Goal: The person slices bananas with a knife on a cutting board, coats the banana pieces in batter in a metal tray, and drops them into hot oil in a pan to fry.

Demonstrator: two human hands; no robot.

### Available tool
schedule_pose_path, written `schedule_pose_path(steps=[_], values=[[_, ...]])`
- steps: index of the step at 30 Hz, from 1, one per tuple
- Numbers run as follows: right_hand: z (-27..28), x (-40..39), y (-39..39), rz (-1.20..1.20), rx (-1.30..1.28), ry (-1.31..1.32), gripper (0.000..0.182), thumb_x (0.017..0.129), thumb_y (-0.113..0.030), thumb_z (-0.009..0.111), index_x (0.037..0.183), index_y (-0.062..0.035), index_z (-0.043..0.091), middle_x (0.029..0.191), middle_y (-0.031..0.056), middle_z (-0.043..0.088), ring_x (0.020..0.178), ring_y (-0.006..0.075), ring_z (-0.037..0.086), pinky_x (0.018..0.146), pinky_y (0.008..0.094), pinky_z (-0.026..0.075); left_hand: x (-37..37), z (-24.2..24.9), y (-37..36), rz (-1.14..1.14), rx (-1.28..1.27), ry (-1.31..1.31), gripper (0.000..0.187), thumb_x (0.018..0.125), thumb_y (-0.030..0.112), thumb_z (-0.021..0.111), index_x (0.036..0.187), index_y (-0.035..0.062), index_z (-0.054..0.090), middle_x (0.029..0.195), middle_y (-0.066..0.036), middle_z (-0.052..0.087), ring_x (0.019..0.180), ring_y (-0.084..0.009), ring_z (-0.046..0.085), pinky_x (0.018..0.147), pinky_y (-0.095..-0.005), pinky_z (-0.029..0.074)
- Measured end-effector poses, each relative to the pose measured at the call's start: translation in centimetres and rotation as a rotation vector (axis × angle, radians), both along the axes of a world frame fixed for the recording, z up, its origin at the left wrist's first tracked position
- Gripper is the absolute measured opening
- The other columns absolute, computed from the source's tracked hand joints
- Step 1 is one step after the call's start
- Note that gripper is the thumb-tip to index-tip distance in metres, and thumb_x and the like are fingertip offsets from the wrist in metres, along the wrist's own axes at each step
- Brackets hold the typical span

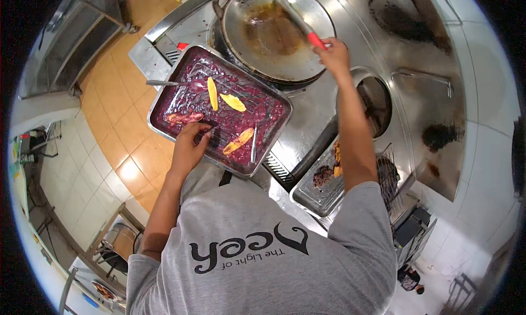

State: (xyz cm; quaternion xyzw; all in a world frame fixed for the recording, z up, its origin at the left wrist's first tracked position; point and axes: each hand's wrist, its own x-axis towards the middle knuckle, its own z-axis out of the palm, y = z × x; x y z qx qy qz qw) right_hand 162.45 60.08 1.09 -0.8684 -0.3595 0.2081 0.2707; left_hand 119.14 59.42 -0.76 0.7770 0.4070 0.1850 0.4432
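Note:
My right hand (334, 56) grips the red handle of a long metal spatula (296, 16), its far end inside a wide wok (249, 46) with brown oily liquid at the bottom. My left hand (192, 141) hovers low over the near left side of a metal tray (155, 108), fingers bent and apart, right beside a purple-coated banana piece (183, 118). Thick dark-purple mixture (241, 85) covers the tray. In it lie yellow banana pieces (212, 93), a partly coated banana slice (238, 142), a spoon (164, 83) over the left rim and another metal utensil (253, 144) at the right.
Right of the tray, a smaller tray (307, 197) holds dark crumbs and orange pieces, partly behind my right arm. A black-handled pan or strainer (318, 148) lies beside it. A faucet (427, 76) rises from the steel counter (378, 46). Tiled floor (123, 101) is at left.

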Motion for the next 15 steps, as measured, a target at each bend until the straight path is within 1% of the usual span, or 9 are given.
schedule_pose_path(steps=[3, 5, 7, 9, 10, 11, 12, 13, 15], values=[[-2.4, -4.5, 0.1, 0.031, 0.103, -0.076, 0.035, 0.071, -0.029, 0.074, 0.096, -0.0068, 0.063, 0.069, 0.0119, 0.066, 0.060, 0.0231, 0.065, 0.061, 0.0355, 0.051, 0.8, -0.2, 0.1, -0.068, 0.090, -0.032, 0.016, 0.082, 0.010, 0.063, 0.094, -0.0002, 0.064, 0.092, -0.016, 0.062, 0.087, -0.0291, 0.060, 0.071, -0.0336, 0.047], [-0.3, -9.3, 0.5, -0.092, 0.004, 0.155, 0.036, 0.073, -0.031, 0.072, 0.094, -0.0055, 0.059, 0.070, 0.0145, 0.066, 0.064, 0.0281, 0.066, 0.066, 0.0392, 0.051, 1.3, 0.1, 0.2, -0.114, 0.124, -0.028, 0.015, 0.082, 0.010, 0.063, 0.094, 0.0001, 0.065, 0.092, -0.016, 0.062, 0.088, -0.0287, 0.060, 0.071, -0.0331, 0.047], [2.2, -13.5, -0.2, -0.086, 0.022, 0.263, 0.033, 0.075, -0.030, 0.068, 0.092, -0.0050, 0.056, 0.071, 0.0160, 0.065, 0.068, 0.0331, 0.066, 0.071, 0.0440, 0.051, 1.8, 1.3, 0.3, -0.127, 0.036, 0.010, 0.016, 0.082, 0.010, 0.063, 0.095, 0.0004, 0.065, 0.091, -0.015, 0.062, 0.086, -0.0284, 0.060, 0.072, -0.0331, 0.047], [0.3, -15.7, -0.9, -0.034, 0.045, 0.205, 0.030, 0.077, -0.026, 0.065, 0.095, -0.0041, 0.055, 0.074, 0.0192, 0.065, 0.073, 0.0387, 0.065, 0.073, 0.0474, 0.049, 2.3, 2.2, 0.4, -0.135, -0.009, 0.012, 0.016, 0.082, 0.010, 0.063, 0.095, 0.0009, 0.065, 0.089, -0.015, 0.062, 0.083, -0.0277, 0.060, 0.071, -0.0331, 0.046], [0.4, -17.0, -1.5, 0.010, 0.054, 0.118, 0.030, 0.082, -0.026, 0.065, 0.091, -0.0009, 0.051, 0.065, 0.0138, 0.063, 0.050, 0.0234, 0.064, 0.054, 0.0367, 0.050, 2.5, 2.2, 0.4, -0.142, -0.015, -0.003, 0.016, 0.082, 0.010, 0.064, 0.095, 0.0012, 0.065, 0.088, -0.014, 0.062, 0.081, -0.0271, 0.059, 0.070, -0.0330, 0.046], [0.7, -17.7, -2.4, 0.010, 0.062, 0.148, 0.030, 0.080, -0.026, 0.064, 0.092, -0.0013, 0.052, 0.071, 0.0178, 0.063, 0.060, 0.0305, 0.063, 0.061, 0.0413, 0.049, 2.4, 2.0, 0.5, -0.150, -0.023, -0.017, 0.016, 0.082, 0.010, 0.064, 0.095, 0.0015, 0.065, 0.088, -0.014, 0.062, 0.079, -0.0265, 0.059, 0.069, -0.0330, 0.046], [1.6, -18.5, -3.5, 0.010, 0.068, 0.179, 0.030, 0.078, -0.025, 0.064, 0.093, -0.0016, 0.052, 0.076, 0.0218, 0.063, 0.070, 0.0377, 0.062, 0.067, 0.0460, 0.048, 2.2, 0.7, 0.7, -0.199, 0.099, -0.073, 0.016, 0.082, 0.010, 0.064, 0.095, 0.0021, 0.066, 0.085, -0.013, 0.061, 0.075, -0.0248, 0.057, 0.064, -0.0327, 0.044], [2.2, -19.1, -4.6, 0.011, 0.074, 0.209, 0.031, 0.077, -0.025, 0.063, 0.094, -0.0020, 0.053, 0.082, 0.0257, 0.063, 0.080, 0.0448, 0.061, 0.074, 0.0506, 0.048, 2.0, 0.6, 0.7, -0.202, 0.066, -0.042, 0.016, 0.082, 0.010, 0.064, 0.095, 0.0021, 0.066, 0.086, -0.013, 0.061, 0.076, -0.0252, 0.058, 0.065, -0.0328, 0.045], [2.4, -19.0, -6.9, 0.032, 0.028, 0.187, 0.032, 0.076, -0.027, 0.065, 0.094, -0.0037, 0.053, 0.083, 0.0240, 0.064, 0.082, 0.0447, 0.061, 0.075, 0.0508, 0.048, 2.3, 1.0, 0.5, -0.200, 0.008, 0.013, 0.016, 0.082, 0.010, 0.064, 0.095, 0.0022, 0.066, 0.088, -0.013, 0.062, 0.079, -0.0259, 0.059, 0.068, -0.0328, 0.046]])
